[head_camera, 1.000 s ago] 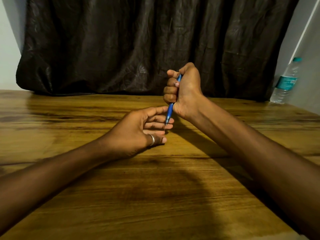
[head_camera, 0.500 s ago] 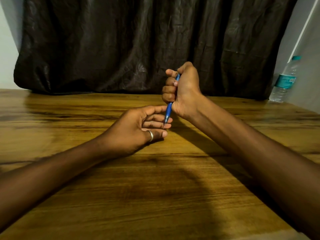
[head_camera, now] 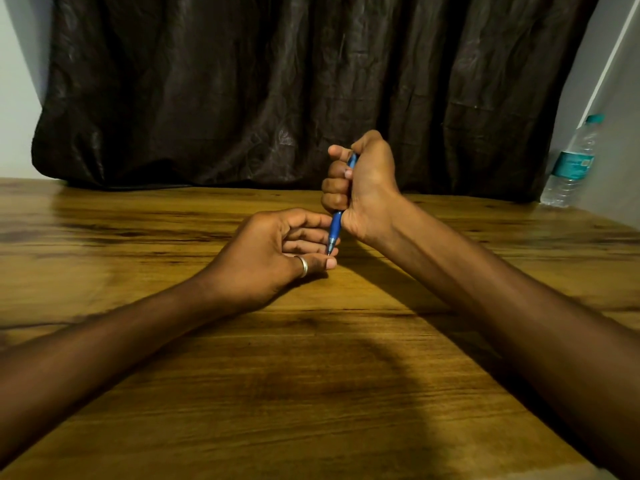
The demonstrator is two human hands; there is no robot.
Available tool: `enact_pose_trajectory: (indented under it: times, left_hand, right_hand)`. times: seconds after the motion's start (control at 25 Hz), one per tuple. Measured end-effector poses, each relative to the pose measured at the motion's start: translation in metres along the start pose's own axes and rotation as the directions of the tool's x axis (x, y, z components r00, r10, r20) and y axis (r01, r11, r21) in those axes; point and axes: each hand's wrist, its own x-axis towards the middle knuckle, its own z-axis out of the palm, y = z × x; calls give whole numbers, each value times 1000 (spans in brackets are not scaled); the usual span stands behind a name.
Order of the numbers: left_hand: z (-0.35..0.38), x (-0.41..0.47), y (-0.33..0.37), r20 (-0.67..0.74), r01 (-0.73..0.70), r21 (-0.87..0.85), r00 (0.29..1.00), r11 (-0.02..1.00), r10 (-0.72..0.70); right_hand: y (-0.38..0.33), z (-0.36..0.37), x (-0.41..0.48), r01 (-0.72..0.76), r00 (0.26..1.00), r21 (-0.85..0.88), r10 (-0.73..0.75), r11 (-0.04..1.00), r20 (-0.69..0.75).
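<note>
While the left hand (head_camera: 277, 252) is resting on the wooden table (head_camera: 311, 393) with its fingers loosely curled and holding nothing, the right hand (head_camera: 360, 188) is gripping a blue pen (head_camera: 335, 228) in a fist above it. That pen is pointing down, its tip touching the left fingers (head_camera: 311, 233). A water bottle (head_camera: 571, 164) is standing at the far right edge.

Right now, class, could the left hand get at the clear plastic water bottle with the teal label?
Probably not directly. The clear plastic water bottle stands at the far right, and the right hand, gripping the blue pen, lies with its forearm between it and the left hand.
</note>
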Motion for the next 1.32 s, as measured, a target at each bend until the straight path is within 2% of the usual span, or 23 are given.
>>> enact_pose_trajectory:
  times: [0.24,0.4,0.68,0.8,0.88,0.96,1.08,1.24,1.28,1.32]
  left_hand:
    - [1,1,1,-4,17,10,1000,1000,-17]
    - [4,3,2,-85,55,-182,994,982,-72]
    - [0,11,-4,-154,95,-255,979,962,-137]
    - [-3,14,-2,-200,86,-311,968,946,-153]
    - [-8,16,-1,-269,65,-293,952,954,-147]
    - [-14,18,0,-328,42,-305,933,951,-147]
    - [-18,20,-2,-336,40,-334,928,942,-159]
    - [-18,20,0,-306,30,-309,943,951,-129]
    - [-21,19,-1,-323,23,-207,942,978,-91]
    - [-24,19,-3,-339,17,-9,941,1000,-19]
  right_hand:
    - [0,-2,1,-17,1000,14,16,1000,19]
    - [5,1,0,-59,997,27,57,998,53]
    - [10,4,-1,-89,994,43,86,995,68]
    - [9,3,0,-48,997,-162,56,986,48]
    - [6,3,1,-22,994,-311,52,950,91]
    - [4,2,1,1,989,-375,56,927,140]
    - [4,0,4,64,977,-411,26,909,211]
    - [-1,-4,8,93,978,-381,-12,920,210]
    - [-5,-6,9,95,983,-391,-24,916,181]
    - [-9,-8,10,97,988,-416,-36,904,151]
